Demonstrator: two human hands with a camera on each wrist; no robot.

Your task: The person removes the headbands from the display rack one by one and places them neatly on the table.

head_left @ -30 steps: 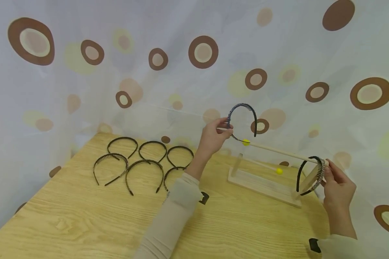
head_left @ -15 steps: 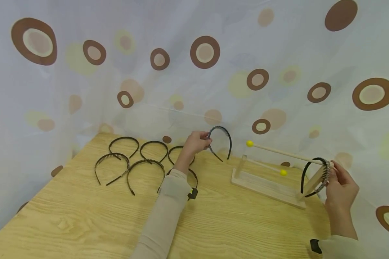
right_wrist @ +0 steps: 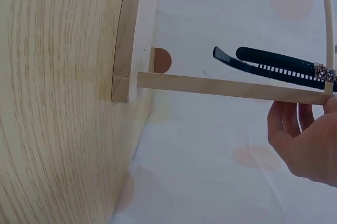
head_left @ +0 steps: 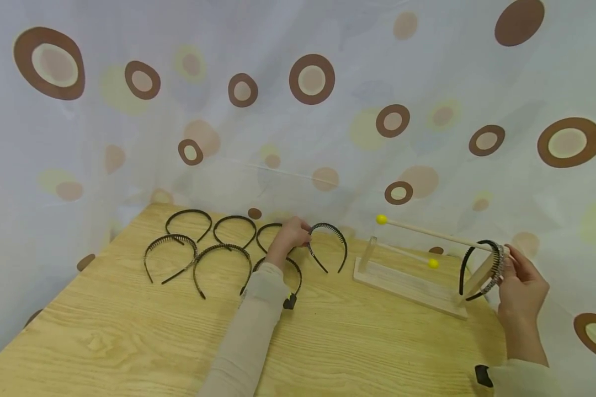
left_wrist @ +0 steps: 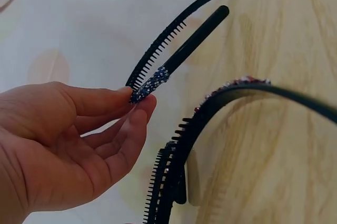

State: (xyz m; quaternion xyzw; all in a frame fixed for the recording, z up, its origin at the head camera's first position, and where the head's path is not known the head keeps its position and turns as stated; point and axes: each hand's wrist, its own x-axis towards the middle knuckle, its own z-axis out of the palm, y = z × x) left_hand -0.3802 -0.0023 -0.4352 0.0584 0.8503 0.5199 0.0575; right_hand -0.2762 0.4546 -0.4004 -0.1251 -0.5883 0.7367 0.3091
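Note:
My left hand [head_left: 292, 234] pinches one side of a black toothed headband [head_left: 328, 225] between thumb and fingers. In the left wrist view, blue and silver glitter [left_wrist: 152, 83] covers the part near the fingertips. The band's open ends point down close over the table. At the right, my right hand [head_left: 523, 292] holds the top of the end post [right_wrist: 226, 86] of a wooden rack [head_left: 407, 286]. Beside those fingers, another dark headband [right_wrist: 274, 58] with silvery stones hangs on the rack's upper rod [head_left: 427, 230].
Several dark headbands lie in two rows on the wooden table [head_left: 104, 331], among them a plain one [head_left: 189, 210] and a toothed one [head_left: 223, 246]. Yellow balls cap the upper rod [head_left: 381, 219] and lower rod [head_left: 434, 263]. A dotted curtain [head_left: 278, 132] stands behind.
My left hand has carried the blue-glitter headband left and down, from the upper rod's yellow end to the table beside the other headbands. My right hand stays at the rack's post.

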